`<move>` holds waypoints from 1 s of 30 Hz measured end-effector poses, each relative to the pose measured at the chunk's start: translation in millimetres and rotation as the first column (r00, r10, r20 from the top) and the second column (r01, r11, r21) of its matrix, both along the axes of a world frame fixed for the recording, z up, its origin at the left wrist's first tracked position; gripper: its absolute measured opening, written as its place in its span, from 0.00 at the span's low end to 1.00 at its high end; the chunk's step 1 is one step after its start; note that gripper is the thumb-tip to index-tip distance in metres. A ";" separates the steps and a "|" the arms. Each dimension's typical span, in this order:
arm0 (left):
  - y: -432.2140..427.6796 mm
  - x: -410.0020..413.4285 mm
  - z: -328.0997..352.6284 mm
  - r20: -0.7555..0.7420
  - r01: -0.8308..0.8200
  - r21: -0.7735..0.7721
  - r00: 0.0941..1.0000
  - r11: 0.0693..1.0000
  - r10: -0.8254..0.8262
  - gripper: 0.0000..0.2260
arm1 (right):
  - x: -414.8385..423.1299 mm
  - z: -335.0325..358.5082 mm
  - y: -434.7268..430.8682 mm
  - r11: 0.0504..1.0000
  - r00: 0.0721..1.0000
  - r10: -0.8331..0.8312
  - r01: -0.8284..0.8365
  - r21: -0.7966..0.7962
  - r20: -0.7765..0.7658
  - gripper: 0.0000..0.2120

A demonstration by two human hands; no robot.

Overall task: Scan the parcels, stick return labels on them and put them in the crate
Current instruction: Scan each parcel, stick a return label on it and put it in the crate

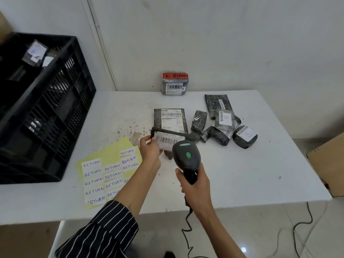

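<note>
Striped sleeve [104, 229] pushed up the forearm, a person's left hand [150, 151] pinches the left edge of a grey-wrapped parcel [167, 139], holding it above a white table [242, 183] with its barcode label turned toward the camera. The right hand [195, 187] is wrapped round the handle of a black barcode scanner [186, 155], whose head, with a green light showing, sits just beside the parcel's lower right corner; its coiled cable [188, 231] hangs toward the tiled floor [270, 229]. Yellow sheets of handwritten "RETURN" labels [109, 174] lie on the table near the left forearm. A black slatted crate [46, 101] stands at the table's left end, with a labelled parcel in the crate [34, 51]. Brown stains mark the tabletop near its centre. Behind the held parcel a flat parcel [170, 120] lies label up, and a cluster of wrapped parcels [225, 125] sits to its right, two marked "B". Another package with orange tape [175, 83] leans against the pale wall [223, 34]. A cardboard box [329, 164] stands past the table's right edge.
</note>
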State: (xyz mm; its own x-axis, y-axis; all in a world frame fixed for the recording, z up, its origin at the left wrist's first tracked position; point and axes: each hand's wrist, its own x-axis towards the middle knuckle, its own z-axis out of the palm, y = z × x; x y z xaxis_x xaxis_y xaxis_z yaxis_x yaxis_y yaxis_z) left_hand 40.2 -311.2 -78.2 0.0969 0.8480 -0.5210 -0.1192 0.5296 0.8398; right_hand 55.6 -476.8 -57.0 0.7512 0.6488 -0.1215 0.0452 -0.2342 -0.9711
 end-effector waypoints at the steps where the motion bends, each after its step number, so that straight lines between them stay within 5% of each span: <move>1: -1.8 0.9 2.5 0.016 -0.013 -0.022 1.000 1.000 0.013 0.03 | -1.9 -0.2 0.3 1.000 1.000 0.012 -0.012 -0.002 -0.007 0.09; 6: -8.7 1.4 13.3 0.112 -0.004 -0.089 0.994 0.996 0.014 0.04 | -10.0 0.9 1.0 0.999 0.999 0.046 -0.046 -0.002 -0.024 0.09; 30: 3.2 -18.9 18.9 0.094 0.076 -0.135 0.994 0.988 -0.063 0.05 | -30.0 13.6 14.2 0.996 0.998 0.067 -0.068 -0.057 -0.015 0.12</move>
